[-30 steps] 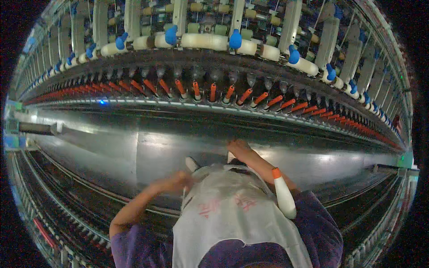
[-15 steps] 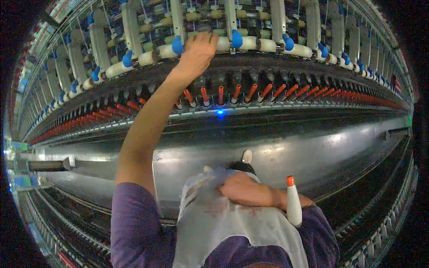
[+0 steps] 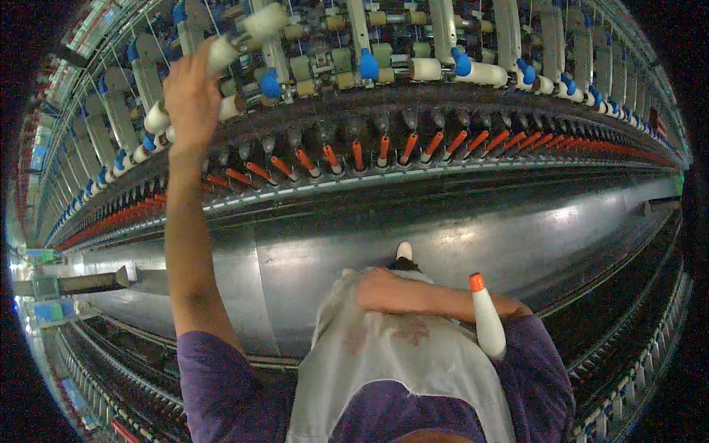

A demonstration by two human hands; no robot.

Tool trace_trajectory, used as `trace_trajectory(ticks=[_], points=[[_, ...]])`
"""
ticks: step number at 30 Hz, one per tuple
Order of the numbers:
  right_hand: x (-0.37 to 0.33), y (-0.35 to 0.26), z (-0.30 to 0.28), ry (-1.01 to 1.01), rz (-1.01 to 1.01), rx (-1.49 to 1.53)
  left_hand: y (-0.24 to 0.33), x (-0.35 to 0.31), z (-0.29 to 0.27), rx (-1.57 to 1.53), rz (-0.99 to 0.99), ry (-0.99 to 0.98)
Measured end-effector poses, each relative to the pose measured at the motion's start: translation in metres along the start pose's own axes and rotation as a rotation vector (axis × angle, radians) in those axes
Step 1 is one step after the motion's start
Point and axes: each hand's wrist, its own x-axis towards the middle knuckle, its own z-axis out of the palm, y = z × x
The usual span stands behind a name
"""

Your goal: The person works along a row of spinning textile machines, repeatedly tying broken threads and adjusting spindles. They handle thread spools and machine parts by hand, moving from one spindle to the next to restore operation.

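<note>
My left hand (image 3: 193, 96) is raised at the drafting rollers of a spinning frame. Its fingers are closed around a white double roller (image 3: 223, 53), tilted up to the right and lifted off its seat. The roller's far end (image 3: 264, 22) is blurred. Green rollers (image 3: 342, 59) lie exposed behind the blue-tipped arms (image 3: 368, 63), where white rollers are absent. Low at my front, my right hand (image 3: 378, 288) is closed at the bunched grey apron (image 3: 384, 354); its fingertips are hidden. A white bobbin with an orange tip (image 3: 486, 317) stands against my right upper arm.
Orange-topped spindles (image 3: 357, 155) run in a long row below the rollers. White rollers (image 3: 484, 72) continue under blue-tipped arms at right. A grey metal floor (image 3: 310, 280) lies between this frame and another machine (image 3: 122, 362) behind me.
My left hand has moved left and lifted with a white double roller in it. The white rollers left of centre are out of their seats. My right hand stays at the apron.
</note>
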Motion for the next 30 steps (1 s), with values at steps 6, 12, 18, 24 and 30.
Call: trace_trajectory(ticks=[6,12,18,24,30], points=[[0.01,0.018,-0.025,0.019,-0.043,0.092,-0.036,-0.009,0.009,-0.105,0.146,-0.088],[-0.048,0.02,-0.08,-0.139,-0.069,0.247,-0.024,-0.018,0.02,-0.205,0.043,-0.08],[-0.063,0.025,-0.087,-0.187,-0.077,0.174,0.019,-0.005,0.009,0.042,0.117,-0.082],[-0.084,0.041,-0.093,-0.097,-0.046,0.403,0.116,-0.031,0.001,-0.875,-0.637,-0.265],[-0.093,0.036,-0.1,-0.422,0.093,0.182,0.185,-0.043,0.092,-1.54,-1.166,-0.493]])
